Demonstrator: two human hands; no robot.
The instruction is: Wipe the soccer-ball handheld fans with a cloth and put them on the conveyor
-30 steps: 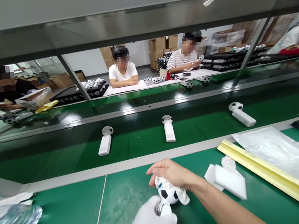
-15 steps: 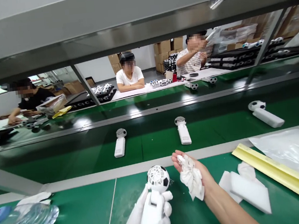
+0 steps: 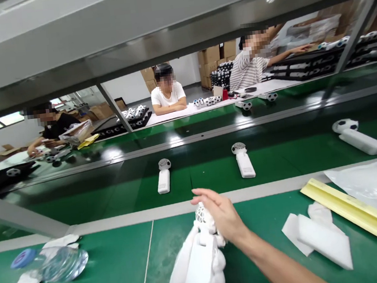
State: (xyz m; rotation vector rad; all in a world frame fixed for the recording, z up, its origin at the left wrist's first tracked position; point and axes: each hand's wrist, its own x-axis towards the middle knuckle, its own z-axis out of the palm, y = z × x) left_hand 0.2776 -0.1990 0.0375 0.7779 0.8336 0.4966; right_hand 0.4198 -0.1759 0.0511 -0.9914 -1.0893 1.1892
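My left hand [image 3: 181, 269], in a white glove, is closed around the white handle of a handheld fan [image 3: 198, 267] with a football-patterned round head, held upright above the green bench. My bare right hand [image 3: 222, 215] lies over the right side of the fan's head, its fingers extended and pointing left. A bit of white cloth [image 3: 208, 218] shows between its palm and the fan head, mostly hidden. How firmly the right hand presses on the cloth cannot be made out.
Three similar fans lie on the green belt ahead, one at the centre [image 3: 245, 164]. White foam pads [image 3: 325, 239], a yellow strip [image 3: 360, 217] and plastic bags are at right. Clear bottles [image 3: 64, 263] lie at left. Three people sit across, beneath an overhead metal beam [image 3: 130, 52].
My right hand has turned over from palm up and moved left onto the fan head, bringing the cloth with it. The view has shifted slightly. The striped-shirt person has stretched out an arm.
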